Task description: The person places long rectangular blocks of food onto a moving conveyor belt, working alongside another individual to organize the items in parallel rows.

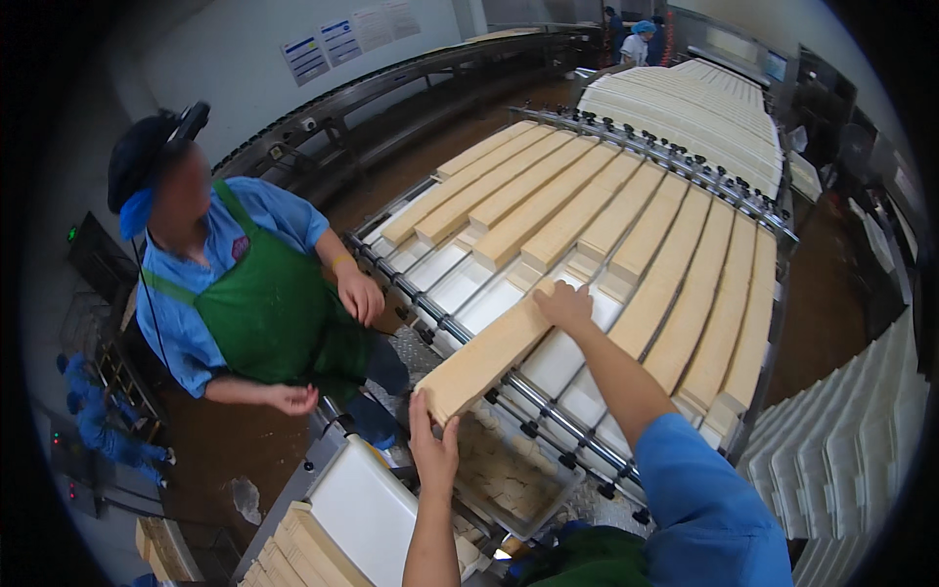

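Observation:
A long, pale-yellow food block (486, 359) spans my two hands, tilted across the front roller bar of a wide conveyor; its exact kind cannot be told. My left hand (434, 444) cups its near end, thumb and fingers on either side. At the far end, my right hand (566, 307) grips the block over the conveyor's white belt (480, 297). Several similar long blocks (623, 198) lie side by side in lanes beyond, parted by thin rods. Below the held block sits a plastic tub (513, 484) with broken pale pieces in it.
A co-worker in a green apron (264, 301) stands at the left, hands apart from the block. A second white belt (367, 506) carries several blocks (301, 547) at lower left. Stacked white trays (843, 425) stand at right. A metal roller bar (433, 312) edges the conveyor.

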Demonstrator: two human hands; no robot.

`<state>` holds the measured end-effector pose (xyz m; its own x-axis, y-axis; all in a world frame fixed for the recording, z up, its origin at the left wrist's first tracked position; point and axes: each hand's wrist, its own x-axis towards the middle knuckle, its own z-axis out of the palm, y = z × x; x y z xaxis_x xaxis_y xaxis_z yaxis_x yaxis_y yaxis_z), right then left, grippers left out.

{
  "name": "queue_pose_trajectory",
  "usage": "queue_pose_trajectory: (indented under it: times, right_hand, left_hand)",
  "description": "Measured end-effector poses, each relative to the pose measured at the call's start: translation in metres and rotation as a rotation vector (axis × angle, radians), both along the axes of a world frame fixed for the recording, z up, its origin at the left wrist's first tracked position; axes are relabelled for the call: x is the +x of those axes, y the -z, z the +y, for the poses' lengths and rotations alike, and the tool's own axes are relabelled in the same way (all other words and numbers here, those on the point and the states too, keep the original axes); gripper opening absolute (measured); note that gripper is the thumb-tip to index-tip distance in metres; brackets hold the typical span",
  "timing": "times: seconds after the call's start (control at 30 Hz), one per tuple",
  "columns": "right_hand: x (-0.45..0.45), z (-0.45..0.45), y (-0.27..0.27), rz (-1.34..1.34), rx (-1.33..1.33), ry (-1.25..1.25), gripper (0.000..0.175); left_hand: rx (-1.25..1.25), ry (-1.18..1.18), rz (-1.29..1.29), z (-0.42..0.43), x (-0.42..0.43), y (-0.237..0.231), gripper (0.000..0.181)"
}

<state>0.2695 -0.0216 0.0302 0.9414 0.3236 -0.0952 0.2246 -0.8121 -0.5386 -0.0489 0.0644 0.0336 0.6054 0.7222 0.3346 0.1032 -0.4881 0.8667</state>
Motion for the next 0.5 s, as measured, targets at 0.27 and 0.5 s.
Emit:
queue_pose_trajectory:
  times: [0.27,0.5]
  right_hand:
    - [0.076,0.004,0.027,0.053,-0.205,-0.116,0.064]
    - [0.097,0.001,0.027,-0.073,-0.228,-0.046,0.062]
  left_hand:
    - [-0.012,0.107,0.163,0.024,0.031,0.012,0.048]
    - [-0.143,0.155,0.095,0.015,0.064,0.026,0.046]
